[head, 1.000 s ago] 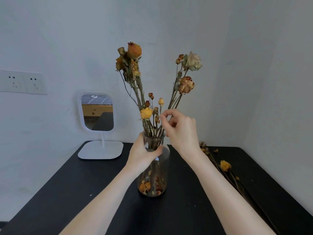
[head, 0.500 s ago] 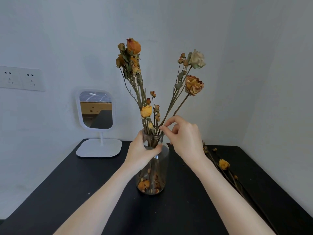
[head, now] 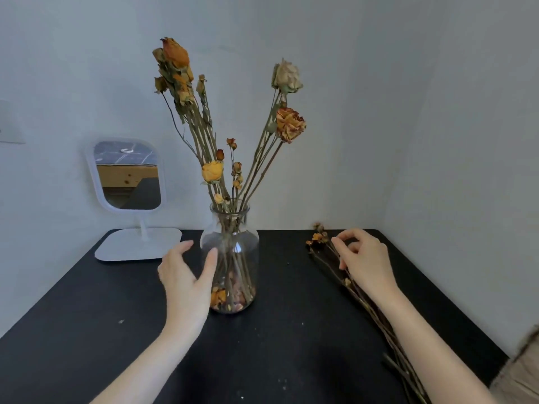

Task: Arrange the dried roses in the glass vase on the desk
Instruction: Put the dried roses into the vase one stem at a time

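Note:
A clear glass vase (head: pixel 230 246) stands mid-desk with several dried roses (head: pixel 287 123) fanning out of its neck; loose petals lie at its bottom. My left hand (head: pixel 185 275) is open just left of the vase, thumb against the glass, fingers spread away from it. At the right, more dried roses (head: pixel 320 239) lie flat on the desk, their stems running toward the near edge. My right hand (head: pixel 364 260) hovers over them with curled fingers, and its fingertips touch the stems. Whether it grips one is unclear.
The black desk (head: pixel 277 345) fits into a corner of white walls. A white stand mirror (head: pixel 128 176) sits at the back left, its base close to my left hand. A beige fabric edge (head: pixel 522 371) shows at the far right.
My right hand left the stems above the vase neck and dropped to the loose roses at the right. My left hand let go of the neck and opened beside the vase.

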Demonstrator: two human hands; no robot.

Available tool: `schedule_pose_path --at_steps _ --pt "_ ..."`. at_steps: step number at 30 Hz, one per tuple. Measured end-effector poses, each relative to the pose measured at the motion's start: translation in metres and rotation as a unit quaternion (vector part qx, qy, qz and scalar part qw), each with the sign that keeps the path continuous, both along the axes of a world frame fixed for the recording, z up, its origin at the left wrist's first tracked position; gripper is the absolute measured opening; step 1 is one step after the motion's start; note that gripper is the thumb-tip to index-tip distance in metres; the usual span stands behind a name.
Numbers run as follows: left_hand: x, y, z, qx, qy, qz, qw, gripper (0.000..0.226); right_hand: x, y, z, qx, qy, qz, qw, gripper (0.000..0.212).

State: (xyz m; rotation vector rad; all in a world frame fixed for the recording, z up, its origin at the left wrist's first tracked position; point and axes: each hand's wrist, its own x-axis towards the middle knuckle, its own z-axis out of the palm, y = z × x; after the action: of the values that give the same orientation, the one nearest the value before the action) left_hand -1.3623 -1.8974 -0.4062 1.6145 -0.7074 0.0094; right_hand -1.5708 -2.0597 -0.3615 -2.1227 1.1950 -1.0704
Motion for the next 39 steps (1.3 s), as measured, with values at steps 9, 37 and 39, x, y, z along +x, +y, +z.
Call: schedule_pose_path --at_steps 9,37,39 --pt "-0.094 -0.004 -0.034 0.094 -0.056 -0.216 0.970 0.022 -0.076 -0.036 -0.038 0.161 0.048 -0.083 0.982 0.006" --pt "-0.169 -0.180 -0.035 0.372 0.135 -0.226 0.890 0.019 -0.085 -0.049 -0.057 0.251 0.256 -0.047 0.933 0.011" --pt "-0.167 -0.180 -0.034 0.358 0.151 -0.229 0.892 0.019 -0.088 -0.050 -0.056 0.246 0.241 -0.047 0.938 0.012"
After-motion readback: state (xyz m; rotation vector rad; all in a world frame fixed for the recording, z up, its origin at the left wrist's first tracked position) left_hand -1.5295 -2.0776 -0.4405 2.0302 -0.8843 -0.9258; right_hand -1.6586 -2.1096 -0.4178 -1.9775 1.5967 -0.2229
